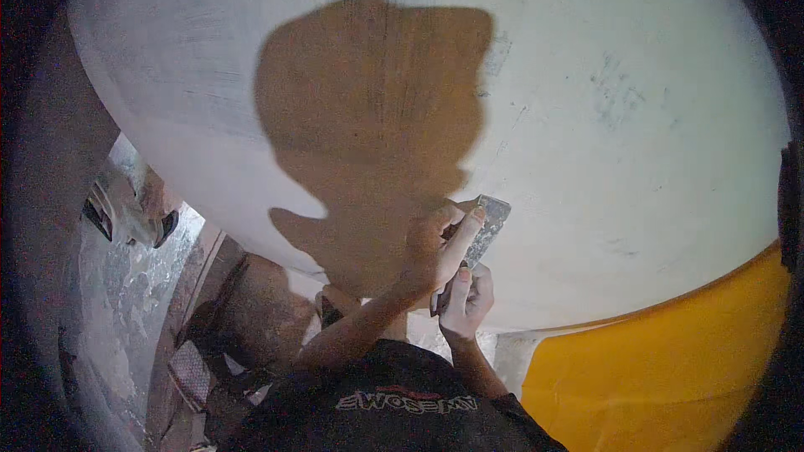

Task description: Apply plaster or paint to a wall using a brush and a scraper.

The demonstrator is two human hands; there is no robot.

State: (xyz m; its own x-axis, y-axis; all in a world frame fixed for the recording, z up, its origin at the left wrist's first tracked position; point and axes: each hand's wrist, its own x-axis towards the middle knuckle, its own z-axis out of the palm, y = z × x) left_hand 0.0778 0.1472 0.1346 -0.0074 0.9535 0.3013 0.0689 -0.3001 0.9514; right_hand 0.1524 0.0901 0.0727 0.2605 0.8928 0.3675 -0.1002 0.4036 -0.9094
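Observation:
Both hands grip a flat, rectangular grey block [491,226], worn and speckled, that looks like a sanding block. My left hand [448,243] is closed on its left side, with the thumb pressed on the upper face. Just below, my right hand [471,297] holds the lower end, thumb on top and fingers curled. A dark brown edge or sheet shows beneath the block near the fingers; I cannot make out its kind. Beyond my hands rises a large, curved, whitish panel [578,201] with dark smudges and streaks. Whether the block touches it, I cannot tell.
My shadow darkens the middle of the panel. A yellow-orange surface [653,360] curves along the lower right. At the left, a scuffed grey floor [117,318] and a pale object with dark parts [134,205] show past the panel's edge. Cluttered items lie at the lower left.

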